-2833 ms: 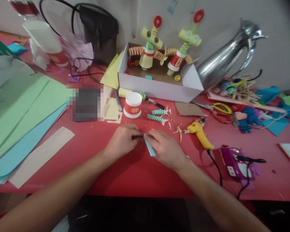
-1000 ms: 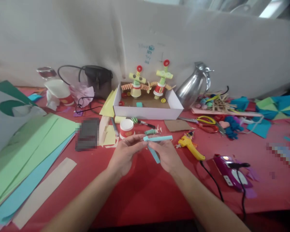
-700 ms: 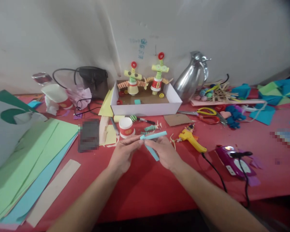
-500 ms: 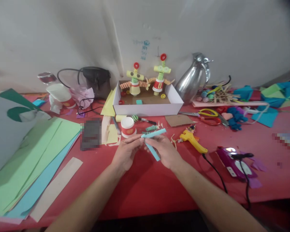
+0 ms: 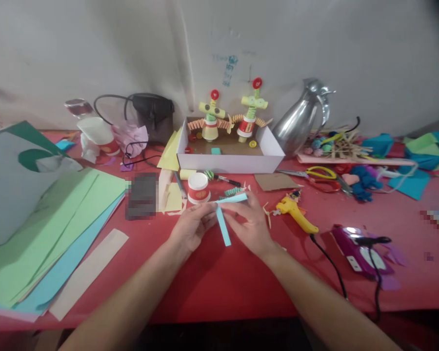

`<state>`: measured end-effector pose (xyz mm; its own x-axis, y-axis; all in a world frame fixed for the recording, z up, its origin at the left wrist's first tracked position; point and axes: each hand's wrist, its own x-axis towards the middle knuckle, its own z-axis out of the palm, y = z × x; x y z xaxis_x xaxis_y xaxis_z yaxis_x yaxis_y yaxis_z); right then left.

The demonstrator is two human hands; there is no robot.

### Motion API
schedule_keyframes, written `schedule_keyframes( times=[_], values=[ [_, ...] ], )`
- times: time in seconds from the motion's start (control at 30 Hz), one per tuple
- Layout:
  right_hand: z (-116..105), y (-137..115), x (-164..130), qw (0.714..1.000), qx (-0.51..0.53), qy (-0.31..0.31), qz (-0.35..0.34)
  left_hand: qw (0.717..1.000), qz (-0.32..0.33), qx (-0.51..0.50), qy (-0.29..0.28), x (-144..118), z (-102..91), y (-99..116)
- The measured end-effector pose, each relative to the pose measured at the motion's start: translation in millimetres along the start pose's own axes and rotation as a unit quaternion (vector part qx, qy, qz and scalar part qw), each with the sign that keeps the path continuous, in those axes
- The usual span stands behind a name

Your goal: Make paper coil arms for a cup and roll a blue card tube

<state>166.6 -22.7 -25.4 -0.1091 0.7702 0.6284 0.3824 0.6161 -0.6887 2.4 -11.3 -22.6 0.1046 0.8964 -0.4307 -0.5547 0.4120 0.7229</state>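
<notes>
Wall and table: pale wall [image 5: 106, 48] with faint blue writing; red-covered table [image 5: 201, 297] below, crowded with paper and tools.
Blue paper: light blue paper [image 5: 223, 229], two straight arms meeting at one corner; held up between the hands, near side of the paper cup [image 5: 198, 188]. One strip or two: cannot tell.
Left hand: left hand [image 5: 188, 226] grasps the corner, thumb against fingers.
Right hand: right hand [image 5: 252, 229], fingers loosely spread, index tip at the corner; whether it pinches, cannot tell.
Change: half a second ago the lower arm slanted down to the right; now it hangs steeper, so the angle between arms is wider. Right-hand fingers have also spread more.
Reading: probably a grip adjustment at the corner; both arms remain long, so folding looks barely begun.
Nearby: green pleated paper [image 5: 234, 191] just beyond the fingers; yellow glue gun [image 5: 296, 214] to the right; white box [image 5: 230, 163] behind, two paper figures inside.
</notes>
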Motion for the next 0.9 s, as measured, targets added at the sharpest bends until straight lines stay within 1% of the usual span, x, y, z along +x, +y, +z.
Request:
schedule_keyframes(
  times=[0.07,0.13,0.23,0.33,0.57,0.7,0.9],
  values=[
    [3,2,-1,1.000,-0.018,0.002,-0.018,1.000,-0.005,0.011,-0.019,-1,0.5,-2],
    [5,5,-3,1.000,-0.020,0.014,-0.017,0.999,-0.009,0.020,-0.033,-1,0.9,-3],
    [6,8,-6,0.999,-0.014,0.028,-0.005,0.999,-0.009,0.024,-0.027,-1,0.8,-4],
    [6,9,-7,0.999,-0.021,0.029,0.008,1.000,-0.004,0.020,-0.018,-1,0.4,-3],
    [4,0,-4,0.998,-0.024,0.017,0.059,0.999,0.003,0.012,-0.051,-5,4.7,1],
    [2,-5,-3,0.995,-0.007,0.021,0.093,0.999,-0.004,-0.011,-0.047,-6,6.6,2],
    [2,-8,-3,0.992,0.026,0.023,0.119,0.998,-0.001,-0.008,-0.057,-2,2.0,-2]
  ],
)
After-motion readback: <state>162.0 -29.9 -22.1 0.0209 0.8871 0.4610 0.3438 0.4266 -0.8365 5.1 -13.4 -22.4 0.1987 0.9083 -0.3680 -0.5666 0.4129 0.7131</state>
